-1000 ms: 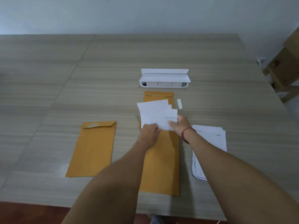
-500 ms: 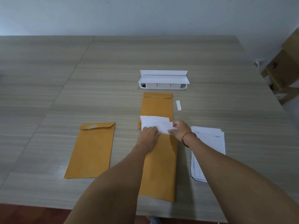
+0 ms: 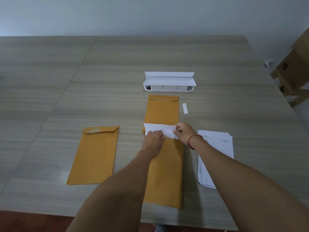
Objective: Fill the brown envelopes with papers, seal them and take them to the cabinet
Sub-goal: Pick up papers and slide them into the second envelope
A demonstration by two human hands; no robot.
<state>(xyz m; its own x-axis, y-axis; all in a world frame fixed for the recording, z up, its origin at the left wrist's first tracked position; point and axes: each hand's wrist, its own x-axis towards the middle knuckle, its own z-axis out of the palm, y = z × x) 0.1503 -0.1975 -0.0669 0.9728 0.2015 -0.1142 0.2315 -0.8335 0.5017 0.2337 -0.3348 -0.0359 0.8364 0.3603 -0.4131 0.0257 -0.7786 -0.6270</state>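
**Item: papers partly entered in brown envelope — hazards and blind spots**

Nearest: centre envelope (image 3: pixel 164 173), flat on the surface (image 3: pixel 50 101), lower part crossed by both forearms. At its mouth, a band of white papers (image 3: pixel 159 128) still protrudes. Left hand (image 3: pixel 153 141) rests knuckles-up on the mouth, fingers curled under; whether it pinches the paper or only holds the opening cannot be told. Right hand (image 3: pixel 184 133) pinches the papers' right corner between thumb and fingertips.

Hazards, judged: sheets fed askew could jam against the envelope's side seam and crease; a stray sheet could catch on the lip and stay out.

Beside, right: loose paper stack (image 3: pixel 215 153), fanned, lower edge hidden by the right arm; a passing forearm could scatter it.

Left: second envelope (image 3: pixel 95 154), flap down, glue patch showing; contents unknown.

Farther: third envelope (image 3: pixel 163 108), flap folded, near end under the papers; small white strip (image 3: pixel 185 108) alongside, purpose uncertain. Farthest: white tray (image 3: pixel 169 82), interior unseen. Cabinet not identifiable.
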